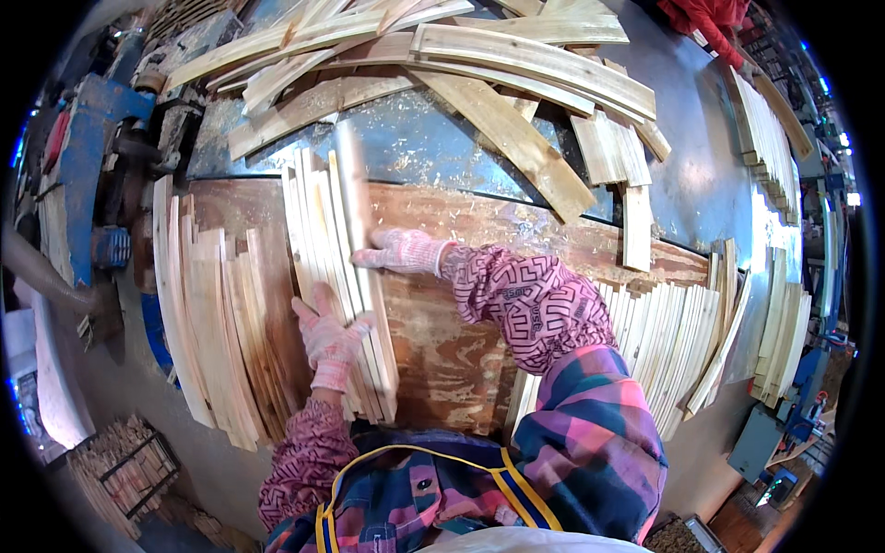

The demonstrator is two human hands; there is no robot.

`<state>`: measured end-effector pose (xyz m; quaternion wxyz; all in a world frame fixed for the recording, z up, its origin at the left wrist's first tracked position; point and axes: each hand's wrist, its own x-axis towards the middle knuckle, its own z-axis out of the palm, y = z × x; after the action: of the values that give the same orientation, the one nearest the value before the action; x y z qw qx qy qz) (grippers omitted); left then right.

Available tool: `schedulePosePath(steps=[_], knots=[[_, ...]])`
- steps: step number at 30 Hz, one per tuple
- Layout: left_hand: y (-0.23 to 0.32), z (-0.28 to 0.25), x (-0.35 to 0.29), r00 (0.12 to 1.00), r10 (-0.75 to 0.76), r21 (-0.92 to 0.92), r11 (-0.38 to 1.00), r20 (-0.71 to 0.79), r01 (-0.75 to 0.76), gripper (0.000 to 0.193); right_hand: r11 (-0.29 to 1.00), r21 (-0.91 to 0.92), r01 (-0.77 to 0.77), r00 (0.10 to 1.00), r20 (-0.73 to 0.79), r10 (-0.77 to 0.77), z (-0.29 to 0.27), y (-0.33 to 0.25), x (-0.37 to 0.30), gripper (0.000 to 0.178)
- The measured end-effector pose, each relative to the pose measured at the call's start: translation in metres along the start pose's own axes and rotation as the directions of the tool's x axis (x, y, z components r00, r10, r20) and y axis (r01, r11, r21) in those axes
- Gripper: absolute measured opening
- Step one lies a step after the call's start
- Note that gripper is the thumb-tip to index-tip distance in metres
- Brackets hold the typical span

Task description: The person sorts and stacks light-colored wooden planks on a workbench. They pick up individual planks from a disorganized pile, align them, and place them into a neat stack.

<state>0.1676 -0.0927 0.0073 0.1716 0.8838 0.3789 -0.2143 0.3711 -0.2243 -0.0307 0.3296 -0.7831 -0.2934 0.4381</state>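
Both of my hands wear pale pink knit gloves. My left hand (332, 343) lies over a standing row of narrow wooden boards (318, 221), its fingers spread against their edges. My right hand (403, 252) has its fingers closed on the side of the rightmost wooden board (356, 198) of that row. This board's far end is smeared by motion and leans slightly away from the others. The row stands on edge, side by side, on a worn brown plywood worktop (442, 350), running from near my body to the far side.
Another row of boards (217, 323) stands at the left, and a longer row (654, 332) at the right. Loose boards (516, 129) lie crisscrossed on the blue metal table (392, 115) beyond. Blue machinery (92, 175) stands far left. A person in red (705, 18) is at upper right.
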Motion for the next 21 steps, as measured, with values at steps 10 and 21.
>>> schedulePosePath(steps=[10, 21], knots=[[-0.018, 0.035, -0.001, 0.986, 0.088, 0.196, 0.979, -0.143, -0.059, 0.128, 0.460, -0.558, -0.691, 0.546, -0.819, -0.174, -0.356, 0.179, -0.018, 0.064], [-0.010, 0.024, 0.010, 0.996, 0.054, 0.030, 0.998, -0.066, -0.052, 0.129, 0.990, 0.116, -0.075, 0.997, -0.009, 0.076, -0.024, -0.005, -0.032, 0.085]])
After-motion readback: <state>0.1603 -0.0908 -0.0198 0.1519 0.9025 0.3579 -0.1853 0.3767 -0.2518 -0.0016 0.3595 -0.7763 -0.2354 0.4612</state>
